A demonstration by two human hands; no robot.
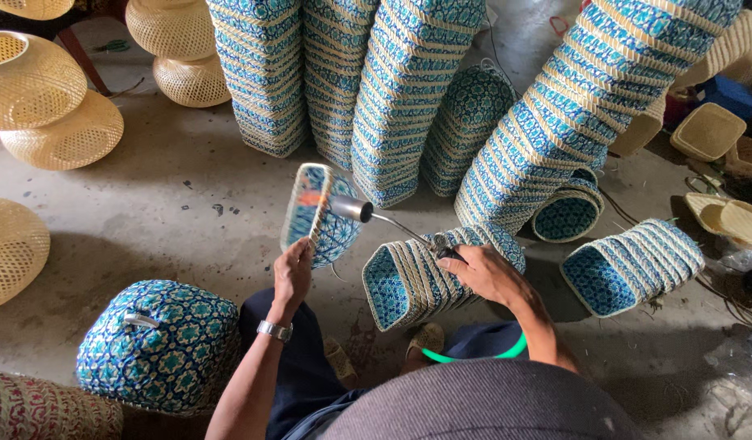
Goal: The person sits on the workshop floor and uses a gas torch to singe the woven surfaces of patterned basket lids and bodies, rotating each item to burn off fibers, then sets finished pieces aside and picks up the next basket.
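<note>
The small blue-and-cream woven basket (320,213) is standing on edge at the centre of the floor, gripped at its lower rim by the left hand (292,273). The right hand (483,273), at four o'clock from it, is clamping a gas torch (388,220) whose nozzle is meeting the basket's rim, flame glowing there. Judging by the piles, a lying stack of nested baskets (425,277) beneath the right hand and another lying stack (632,265) at three o'clock are sitting near; tall stacks (408,90) are standing at twelve.
</note>
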